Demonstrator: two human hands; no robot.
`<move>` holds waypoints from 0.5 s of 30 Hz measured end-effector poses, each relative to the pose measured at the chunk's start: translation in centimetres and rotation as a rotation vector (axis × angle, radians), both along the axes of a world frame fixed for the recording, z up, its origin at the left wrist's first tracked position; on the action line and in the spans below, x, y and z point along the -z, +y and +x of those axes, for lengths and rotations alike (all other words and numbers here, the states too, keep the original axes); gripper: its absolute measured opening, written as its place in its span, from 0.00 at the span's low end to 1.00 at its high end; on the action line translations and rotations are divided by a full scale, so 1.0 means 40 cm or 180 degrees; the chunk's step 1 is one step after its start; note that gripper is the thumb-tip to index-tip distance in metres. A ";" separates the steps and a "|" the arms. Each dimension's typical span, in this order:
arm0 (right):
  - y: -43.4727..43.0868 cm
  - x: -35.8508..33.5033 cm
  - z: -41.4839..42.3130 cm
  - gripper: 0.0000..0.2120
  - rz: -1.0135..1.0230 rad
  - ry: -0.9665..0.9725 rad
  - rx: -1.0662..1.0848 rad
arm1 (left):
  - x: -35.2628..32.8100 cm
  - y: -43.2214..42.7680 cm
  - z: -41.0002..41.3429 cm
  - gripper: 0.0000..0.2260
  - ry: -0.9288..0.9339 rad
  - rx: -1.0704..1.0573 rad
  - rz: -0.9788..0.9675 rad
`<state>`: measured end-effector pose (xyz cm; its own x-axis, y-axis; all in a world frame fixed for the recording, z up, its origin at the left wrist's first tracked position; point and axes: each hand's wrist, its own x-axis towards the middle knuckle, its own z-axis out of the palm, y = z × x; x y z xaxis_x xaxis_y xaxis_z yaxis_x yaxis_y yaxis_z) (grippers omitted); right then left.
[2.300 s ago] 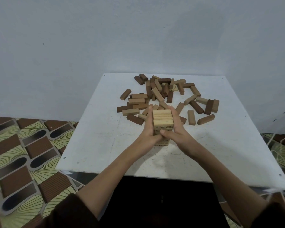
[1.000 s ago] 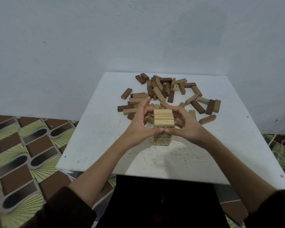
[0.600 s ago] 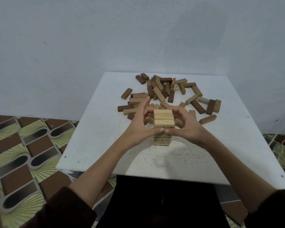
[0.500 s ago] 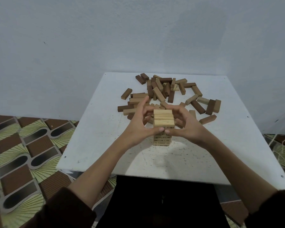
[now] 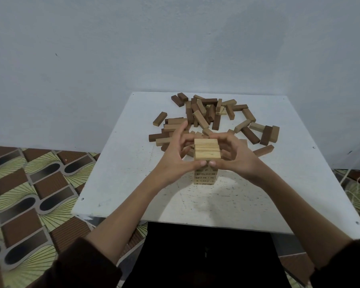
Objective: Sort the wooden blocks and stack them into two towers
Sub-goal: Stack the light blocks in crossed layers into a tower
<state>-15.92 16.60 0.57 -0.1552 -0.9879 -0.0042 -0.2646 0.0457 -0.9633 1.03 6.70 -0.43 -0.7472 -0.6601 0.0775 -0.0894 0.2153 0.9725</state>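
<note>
A tower of light wooden blocks [image 5: 207, 151] stands near the middle of the white table [image 5: 121, 175], several layers high. My left hand [image 5: 174, 156] and my right hand [image 5: 236, 157] cup its top layers from either side. Both thumbs press the near face just under the top. The other fingers curl round to the far side, except my left index finger, which points up. Behind the tower lies a loose pile of light and dark brown blocks [image 5: 213, 116], partly hidden by my hands.
A few blocks lie apart at the right, among them a dark one [image 5: 250, 135] and a light one [image 5: 263, 150]. The table's near edge [image 5: 195, 222] runs below my forearms. Patterned floor tiles [image 5: 29, 183] lie at the left, and a grey wall rises behind.
Earlier my palms lay flat along the tower's sides; now my hands have risen and my fingers curl round its top. In the last half second almost nothing has moved.
</note>
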 end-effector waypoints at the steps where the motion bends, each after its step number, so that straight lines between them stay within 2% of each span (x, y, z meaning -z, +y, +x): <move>1: 0.002 0.003 -0.001 0.30 0.0018 -0.0018 -0.0001 | -0.002 0.005 0.000 0.48 -0.0005 0.0019 0.0007; 4: 0.012 0.013 0.011 0.41 0.0059 -0.0004 0.0015 | -0.003 0.024 -0.002 0.46 -0.0109 0.0081 0.0058; 9: 0.018 0.017 0.065 0.31 -0.0029 0.0016 0.0135 | 0.017 0.043 -0.012 0.42 -0.0369 0.0232 0.0242; 15: 0.013 0.019 0.086 0.31 -0.0096 0.0058 0.0134 | 0.010 0.057 -0.018 0.40 -0.0455 0.0340 0.0236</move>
